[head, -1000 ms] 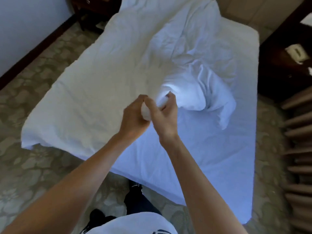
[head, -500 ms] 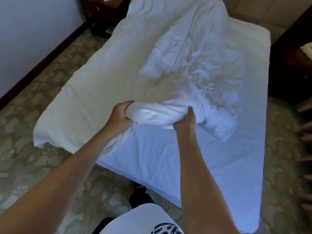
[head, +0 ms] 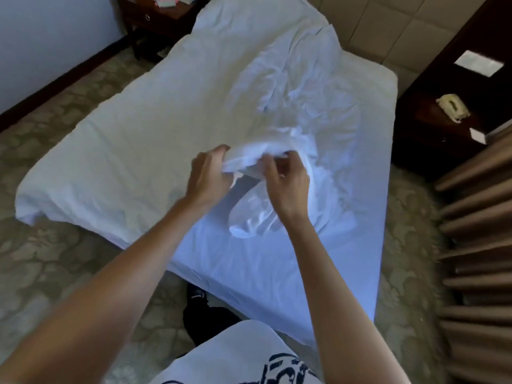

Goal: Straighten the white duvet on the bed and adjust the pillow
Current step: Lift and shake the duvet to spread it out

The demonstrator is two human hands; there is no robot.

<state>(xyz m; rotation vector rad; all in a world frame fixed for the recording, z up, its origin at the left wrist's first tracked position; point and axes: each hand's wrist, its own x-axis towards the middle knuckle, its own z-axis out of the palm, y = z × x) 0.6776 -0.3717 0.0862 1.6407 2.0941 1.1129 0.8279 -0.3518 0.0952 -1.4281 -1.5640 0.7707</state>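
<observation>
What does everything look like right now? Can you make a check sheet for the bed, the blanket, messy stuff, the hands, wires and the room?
Surface: the bed has a bare white sheet showing at the near end.
Job's things: the white duvet lies flat on one side and bunched and wrinkled on the other; no pillow can be told apart from the bedding.
Clutter: a telephone and a white card on the dark side table.
Grips: the left hand grips a duvet fold; the right hand pinches the same fold.
Cables: nothing seen.
Surroundings: patterned carpet, brown curtain, another nightstand at the far wall.
</observation>
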